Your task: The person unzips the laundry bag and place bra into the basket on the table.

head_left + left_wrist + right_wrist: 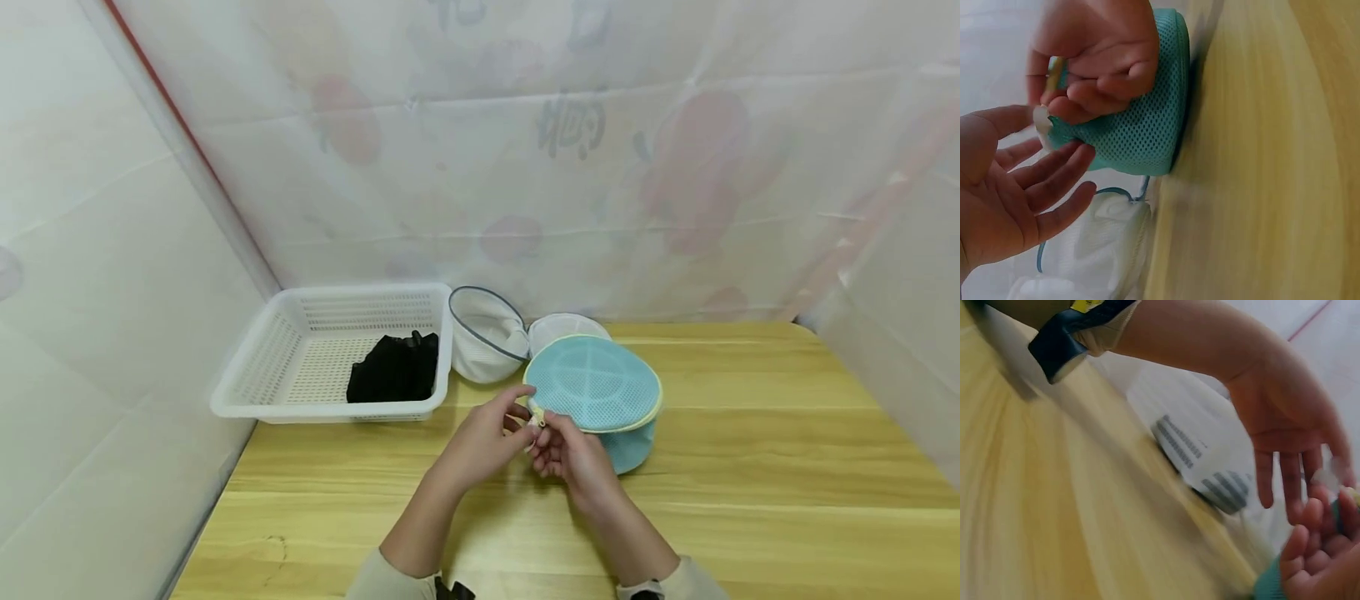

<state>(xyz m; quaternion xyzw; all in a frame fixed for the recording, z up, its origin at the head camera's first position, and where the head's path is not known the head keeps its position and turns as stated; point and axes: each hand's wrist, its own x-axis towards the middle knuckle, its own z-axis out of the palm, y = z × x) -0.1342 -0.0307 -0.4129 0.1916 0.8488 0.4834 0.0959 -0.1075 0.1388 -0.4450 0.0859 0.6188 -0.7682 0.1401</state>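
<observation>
A round light-blue mesh laundry bag (592,379) with pale yellow piping stands on the wooden table in front of me. Its lid is flat on top, and the near edge tilts toward my hands. My left hand (480,446) pinches a small white tab (1042,119) at the bag's left edge, between thumb and forefinger, the other fingers loosely extended. Right beside it, my right hand (585,467) pinches the yellow zipper pull (538,413) between thumb and curled forefinger. In the left wrist view, the bag's mesh side (1141,131) lies behind the right hand.
A white plastic basket (333,410) at the left holds a bunched black cloth (396,368). Between basket and blue bag lies a white mesh bag with dark rim (487,354). Another white mesh piece (566,325) sits behind the blue bag. Sheeted walls enclose the table (750,467).
</observation>
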